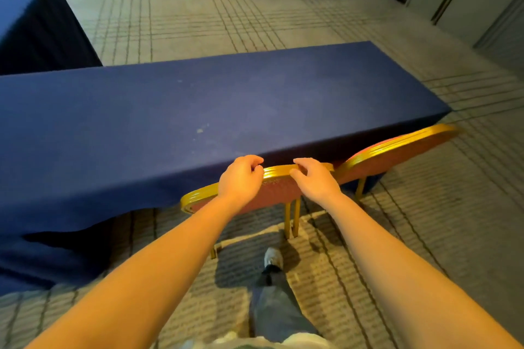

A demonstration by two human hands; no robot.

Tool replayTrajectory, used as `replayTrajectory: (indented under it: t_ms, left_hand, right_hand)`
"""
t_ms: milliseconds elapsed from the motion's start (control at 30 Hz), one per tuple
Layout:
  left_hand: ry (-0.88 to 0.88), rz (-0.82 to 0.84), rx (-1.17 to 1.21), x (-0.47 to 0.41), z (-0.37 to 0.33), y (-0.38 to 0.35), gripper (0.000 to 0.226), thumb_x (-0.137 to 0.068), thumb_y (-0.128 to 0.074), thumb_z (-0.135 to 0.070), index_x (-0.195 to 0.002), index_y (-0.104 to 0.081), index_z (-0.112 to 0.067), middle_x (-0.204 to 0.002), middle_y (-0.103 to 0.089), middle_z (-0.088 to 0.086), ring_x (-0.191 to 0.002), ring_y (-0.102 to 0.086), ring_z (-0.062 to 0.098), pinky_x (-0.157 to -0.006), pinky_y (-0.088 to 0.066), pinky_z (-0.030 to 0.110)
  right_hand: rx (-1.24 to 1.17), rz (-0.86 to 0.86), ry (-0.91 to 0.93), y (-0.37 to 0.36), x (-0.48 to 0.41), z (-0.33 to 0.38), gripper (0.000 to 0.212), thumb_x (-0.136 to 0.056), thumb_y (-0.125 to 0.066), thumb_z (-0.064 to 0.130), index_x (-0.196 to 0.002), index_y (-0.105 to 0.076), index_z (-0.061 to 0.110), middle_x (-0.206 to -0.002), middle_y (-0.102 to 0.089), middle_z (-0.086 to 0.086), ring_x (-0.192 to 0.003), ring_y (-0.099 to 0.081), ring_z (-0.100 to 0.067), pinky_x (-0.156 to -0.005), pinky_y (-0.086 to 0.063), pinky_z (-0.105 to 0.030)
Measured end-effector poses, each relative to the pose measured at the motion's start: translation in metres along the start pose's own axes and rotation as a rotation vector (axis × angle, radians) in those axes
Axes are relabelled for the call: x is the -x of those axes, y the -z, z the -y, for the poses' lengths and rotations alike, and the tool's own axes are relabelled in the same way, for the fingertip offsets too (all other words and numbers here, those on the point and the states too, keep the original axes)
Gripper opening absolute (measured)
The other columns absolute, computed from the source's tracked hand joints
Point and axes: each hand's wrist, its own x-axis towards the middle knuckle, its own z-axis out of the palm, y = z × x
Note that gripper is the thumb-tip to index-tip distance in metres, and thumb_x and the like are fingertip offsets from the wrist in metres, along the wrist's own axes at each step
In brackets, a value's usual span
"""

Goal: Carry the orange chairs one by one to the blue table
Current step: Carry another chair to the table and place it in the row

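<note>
Two gold-framed seats are seen in the head view at the near edge of the blue table: the nearer orange chair, its back toward the person, and a second orange chair just beside it on the right. The nearer one's gold top rim is gripped by the left hand and the right hand, with the fingers curled over it.

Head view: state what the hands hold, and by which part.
The left hand and right hand both grip the nearer orange chair by its backrest's gold top rail.
</note>
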Motion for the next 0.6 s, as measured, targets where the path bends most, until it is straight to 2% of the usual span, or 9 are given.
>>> replayTrajectory:
  t_ms: [67, 167, 233, 333, 433, 600]
  left_hand:
    - [-0.114, -0.084, -0.014, 0.014, -0.007, -0.004, 0.039, -0.091, -0.050, -0.025, -0.129, -0.056, -0.026, -0.129, -0.059, -0.004, -0.116, -0.055, 0.016, -0.096, -0.044, 0.035]
    - [-0.270, -0.152, -0.008, 0.030, -0.020, -0.011, 0.042, -0.089, -0.052, -0.020, -0.131, -0.054, -0.025, -0.126, -0.060, -0.005, -0.117, -0.053, 0.014, -0.097, -0.043, 0.034]
    - [-0.314, -0.150, 0.020, 0.036, -0.026, -0.019, 0.040, -0.089, -0.050, -0.020, -0.128, -0.054, -0.029, -0.122, -0.060, -0.010, -0.112, -0.054, 0.010, -0.089, -0.046, 0.031]
    - [-0.319, -0.057, 0.071, 0.040, -0.043, -0.037, 0.036, -0.089, -0.048, -0.025, -0.124, -0.054, -0.036, -0.119, -0.057, -0.015, -0.098, -0.056, 0.003, -0.076, -0.045, 0.025]
    - [-0.314, 0.026, 0.060, 0.036, -0.064, -0.063, 0.037, -0.088, -0.050, -0.028, -0.123, -0.055, -0.036, -0.120, -0.058, -0.013, -0.096, -0.056, 0.004, -0.078, -0.042, 0.025]
    - [-0.279, 0.194, 0.091, 0.030, -0.126, -0.125, 0.036, -0.088, -0.049, -0.031, -0.123, -0.054, -0.035, -0.113, -0.061, -0.014, -0.100, -0.059, 0.008, -0.085, -0.048, 0.031]
  right_hand:
    - [-0.017, 0.009, 0.008, 0.000, 0.015, -0.008, 0.049, -0.098, -0.052, 0.036, -0.143, -0.046, 0.019, -0.153, -0.038, -0.001, -0.143, -0.032, -0.018, -0.114, -0.029, -0.036]
    - [-0.094, 0.003, -0.057, 0.005, 0.034, -0.023, 0.049, -0.094, -0.056, 0.038, -0.138, -0.052, 0.019, -0.146, -0.048, -0.002, -0.132, -0.047, -0.020, -0.108, -0.039, -0.037]
    - [-0.135, -0.001, -0.106, 0.009, 0.046, -0.034, 0.048, -0.092, -0.058, 0.038, -0.137, -0.054, 0.020, -0.142, -0.052, -0.002, -0.126, -0.052, -0.020, -0.103, -0.042, -0.037]
    - [-0.203, -0.018, -0.175, 0.022, 0.064, -0.058, 0.048, -0.093, -0.058, 0.037, -0.137, -0.053, 0.019, -0.142, -0.052, -0.003, -0.127, -0.051, -0.019, -0.101, -0.040, -0.033]
    - [-0.235, -0.048, -0.248, 0.044, 0.079, -0.085, 0.049, -0.094, -0.057, 0.038, -0.139, -0.050, 0.019, -0.144, -0.049, -0.003, -0.129, -0.050, -0.020, -0.099, -0.042, -0.035]
    - [-0.240, -0.096, -0.317, 0.096, 0.108, -0.145, 0.052, -0.096, -0.055, 0.037, -0.144, -0.045, 0.019, -0.149, -0.044, -0.003, -0.135, -0.044, -0.019, -0.101, -0.040, -0.034]
